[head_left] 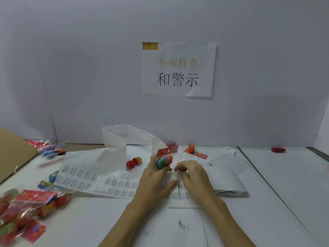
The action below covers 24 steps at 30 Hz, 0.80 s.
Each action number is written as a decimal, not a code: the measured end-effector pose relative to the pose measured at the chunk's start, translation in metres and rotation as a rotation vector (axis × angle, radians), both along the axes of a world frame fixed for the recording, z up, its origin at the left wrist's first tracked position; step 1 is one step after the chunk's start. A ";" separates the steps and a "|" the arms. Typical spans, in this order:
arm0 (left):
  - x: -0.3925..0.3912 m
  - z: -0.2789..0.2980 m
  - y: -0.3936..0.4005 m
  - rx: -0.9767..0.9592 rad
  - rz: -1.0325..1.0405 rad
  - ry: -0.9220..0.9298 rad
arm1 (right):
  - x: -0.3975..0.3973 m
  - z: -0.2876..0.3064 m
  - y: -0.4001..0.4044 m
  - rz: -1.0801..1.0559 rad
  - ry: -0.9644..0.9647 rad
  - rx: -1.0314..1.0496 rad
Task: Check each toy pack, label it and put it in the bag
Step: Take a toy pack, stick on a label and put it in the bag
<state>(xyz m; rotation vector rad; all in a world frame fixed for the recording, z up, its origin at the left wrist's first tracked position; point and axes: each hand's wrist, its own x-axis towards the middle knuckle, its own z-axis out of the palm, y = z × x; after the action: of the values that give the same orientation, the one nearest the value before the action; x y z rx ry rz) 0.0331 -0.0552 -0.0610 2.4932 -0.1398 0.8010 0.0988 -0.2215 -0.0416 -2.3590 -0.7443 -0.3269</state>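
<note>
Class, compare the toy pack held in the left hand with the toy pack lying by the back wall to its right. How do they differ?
The held toy pack is gripped off the table in the left hand; the far toy pack lies flat on the table, untouched. The held one's toy looks blue and red; the far one's looks orange. Both have a red header card.
</note>
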 end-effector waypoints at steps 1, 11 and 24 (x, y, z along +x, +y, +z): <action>0.000 0.000 0.000 0.006 -0.009 0.008 | 0.000 0.000 0.000 0.002 0.004 -0.005; 0.003 -0.005 0.003 0.047 -0.009 0.090 | 0.001 0.005 -0.008 0.051 0.078 -0.069; 0.008 -0.004 0.001 0.038 -0.010 0.049 | 0.002 0.003 -0.007 0.038 0.084 -0.069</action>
<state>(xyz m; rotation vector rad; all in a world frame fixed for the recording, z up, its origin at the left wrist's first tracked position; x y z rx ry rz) 0.0412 -0.0541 -0.0649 2.5435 -0.1506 0.7386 0.1011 -0.2290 -0.0387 -2.4042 -0.7707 -0.1879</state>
